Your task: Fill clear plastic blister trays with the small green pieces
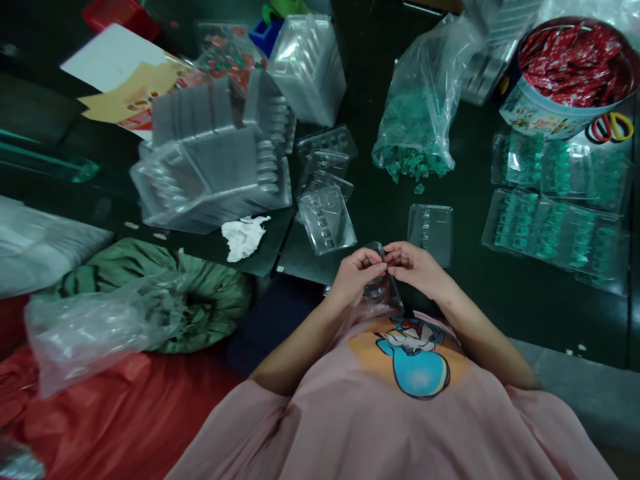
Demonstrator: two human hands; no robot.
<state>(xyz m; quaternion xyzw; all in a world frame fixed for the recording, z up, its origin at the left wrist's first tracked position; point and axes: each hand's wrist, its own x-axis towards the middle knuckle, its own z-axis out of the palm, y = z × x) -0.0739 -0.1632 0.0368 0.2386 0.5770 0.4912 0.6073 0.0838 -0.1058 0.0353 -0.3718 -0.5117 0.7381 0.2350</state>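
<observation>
My left hand (361, 270) and my right hand (411, 267) meet at the table's front edge, both with fingers closed on a clear plastic blister tray (384, 293). The tray tilts down toward my shirt, and my fingertips pinch its upper end. Whether a small piece sits between the fingertips is hidden. Just beyond my right hand lies another clear blister tray (434, 230), flat on the table. Left of my hands is a loose pile of clear blister trays (327, 220). Farther off, green translucent pieces (417, 160) spill from a clear plastic bag (425, 73).
Nested stacks of clear trays (215, 167) and a crumpled white tissue (244, 238) occupy the left side. At right, filled trays with green pieces (555, 230) lie below a round tub (550, 113) of red packets and scissors (610, 127). A green sack (135, 267) rests lower left.
</observation>
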